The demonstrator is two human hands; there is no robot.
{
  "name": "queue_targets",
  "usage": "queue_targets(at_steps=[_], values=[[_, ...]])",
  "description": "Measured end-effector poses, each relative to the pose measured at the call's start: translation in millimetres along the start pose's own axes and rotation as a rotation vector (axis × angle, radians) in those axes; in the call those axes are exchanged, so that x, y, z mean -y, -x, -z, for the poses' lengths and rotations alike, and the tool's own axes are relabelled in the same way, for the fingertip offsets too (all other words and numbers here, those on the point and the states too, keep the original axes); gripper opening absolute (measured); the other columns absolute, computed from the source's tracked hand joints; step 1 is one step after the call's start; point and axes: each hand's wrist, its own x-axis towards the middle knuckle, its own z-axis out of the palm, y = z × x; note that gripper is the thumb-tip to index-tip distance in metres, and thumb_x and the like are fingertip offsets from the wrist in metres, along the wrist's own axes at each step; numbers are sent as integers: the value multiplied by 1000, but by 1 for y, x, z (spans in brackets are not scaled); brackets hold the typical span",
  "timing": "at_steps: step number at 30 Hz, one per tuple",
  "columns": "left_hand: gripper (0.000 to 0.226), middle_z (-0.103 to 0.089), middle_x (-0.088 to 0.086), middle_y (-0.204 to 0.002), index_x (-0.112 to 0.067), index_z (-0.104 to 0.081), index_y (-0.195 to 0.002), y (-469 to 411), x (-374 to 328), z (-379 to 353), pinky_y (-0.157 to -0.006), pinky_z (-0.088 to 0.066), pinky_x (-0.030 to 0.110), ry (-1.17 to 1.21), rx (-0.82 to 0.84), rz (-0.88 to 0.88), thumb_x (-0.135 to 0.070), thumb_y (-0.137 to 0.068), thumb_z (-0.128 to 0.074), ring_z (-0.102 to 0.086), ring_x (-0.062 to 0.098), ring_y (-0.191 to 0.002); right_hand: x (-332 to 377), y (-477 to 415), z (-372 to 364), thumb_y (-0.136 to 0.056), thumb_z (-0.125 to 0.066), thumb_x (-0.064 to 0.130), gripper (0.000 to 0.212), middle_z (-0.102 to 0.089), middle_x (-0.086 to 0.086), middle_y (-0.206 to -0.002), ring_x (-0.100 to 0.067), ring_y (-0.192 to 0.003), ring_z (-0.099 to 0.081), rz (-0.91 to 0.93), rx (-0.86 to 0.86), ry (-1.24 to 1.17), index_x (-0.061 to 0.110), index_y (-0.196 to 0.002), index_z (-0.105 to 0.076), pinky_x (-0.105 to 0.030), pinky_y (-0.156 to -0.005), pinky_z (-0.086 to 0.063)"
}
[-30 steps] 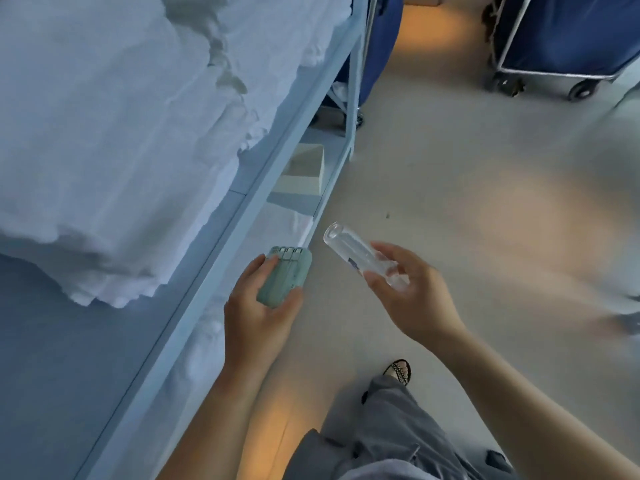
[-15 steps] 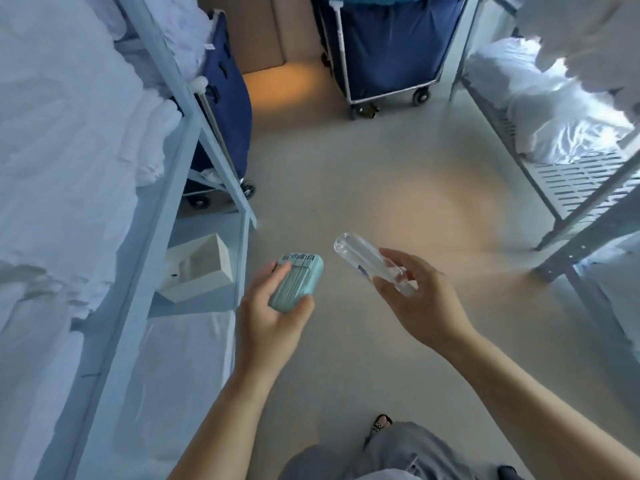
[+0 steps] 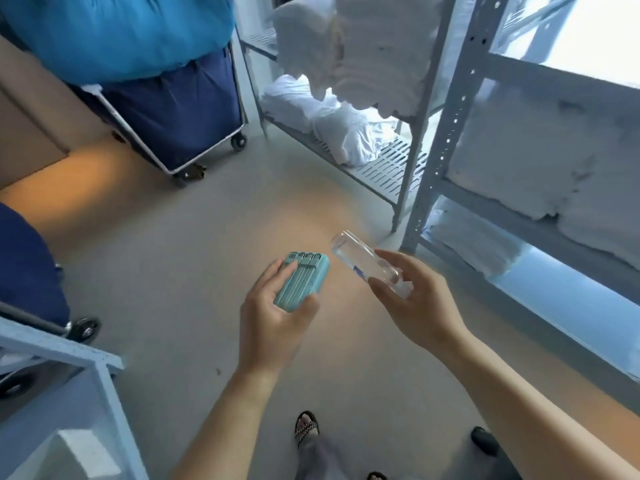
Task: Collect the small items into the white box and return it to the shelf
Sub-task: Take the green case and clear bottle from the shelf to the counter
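Teal power bank [image 3: 302, 282] sits in the left hand [image 3: 273, 327], thumb along one edge and fingers curled round the other, its row of cable plugs pointing away from the person. Just beside it, not touching, the right hand [image 3: 412, 306] grips a clear bottle [image 3: 360, 263] between thumb and fingers, its free end tilted up toward the power bank. Below them a sandalled foot [image 3: 306, 429] stands on the grey floor [image 3: 173, 254]. At lower left a pale, blurred shape that may be the white box [image 3: 83, 455] sits inside a light blue rack [image 3: 104, 368]. Farther off stands a navy laundry cart [image 3: 180, 109], and at right a grey shelf rack [image 3: 446, 133] holds white linen [image 3: 346, 133].
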Motion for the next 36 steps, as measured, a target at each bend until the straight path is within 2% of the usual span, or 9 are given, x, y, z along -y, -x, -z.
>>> queue_targets(at_steps=[3,7,13,17,20,26,29,33,36], values=[[71,-50,-10,-137,-19,-61,-123,-51,-14,-12,-100,-35,10,0,102,-111,-47,-58,-56,-43,-6,-123,6,-27,12,-78,-68,24,39,-57,23,-87,14,-80,-50,-37,-130,25,28,-116,-61,3,-68,-34],[71,-52,-5,-136,-19,-62,-121,-114,-38,-35,-105,-40,29,4,207,-252,-49,-57,-54,-48,2,-121,6,-59,29,-78,-68,28,39,-65,10,-99,11,-83,-51,-59,-297,70,30,-116,-61,-1,-70,-36],[69,-51,-8,-134,-19,-62,-120,-173,-89,-101,-106,-40,34,36,408,-451,-49,-58,-54,-48,5,-122,-1,-94,84,-79,-69,24,39,-57,16,-87,22,-77,-46,-163,-537,93,27,-116,-61,4,-67,-32],[68,-51,-13,-131,-20,-62,-120,-196,-122,-165,-102,-32,13,68,524,-503,-49,-58,-57,-43,-5,-120,-23,-113,129,-80,-67,24,38,-61,13,-99,20,-78,-48,-220,-649,85,28,-117,-61,3,-68,-34],[59,-52,-10,-131,-19,-62,-119,-207,-149,-219,-98,-27,1,95,573,-544,-36,-63,-63,-41,-11,-116,-48,-129,165,-79,-68,25,38,-60,16,-99,15,-79,-50,-247,-710,59,28,-117,-61,1,-69,-37],[66,-51,-3,-138,-19,-61,-121,-220,-207,-318,-108,-36,28,128,655,-578,-45,-60,-59,-45,3,-124,-97,-164,247,-79,-68,26,39,-61,18,-94,8,-82,-52,-279,-786,78,30,-117,-60,2,-69,-36],[60,-51,-5,-137,-20,-62,-120,-226,-235,-365,-105,-32,19,134,669,-587,-38,-63,-63,-43,1,-125,-119,-178,287,-79,-68,26,38,-54,23,-82,8,-76,-51,-285,-809,86,29,-117,-61,0,-68,-37],[57,-51,-3,-137,-19,-63,-118,-238,-264,-419,-101,-29,7,124,705,-586,-33,-63,-65,-44,2,-125,-152,-196,330,-79,-68,27,38,-55,22,-84,5,-79,-53,-318,-845,79,29,-117,-61,0,-70,-37],[57,-50,-5,-137,-20,-63,-119,-249,-281,-455,-106,-34,20,113,734,-604,-33,-63,-65,-44,5,-127,-176,-211,356,-80,-67,27,38,-57,21,-90,1,-85,-56,-361,-871,55,31,-117,-60,0,-71,-38]])
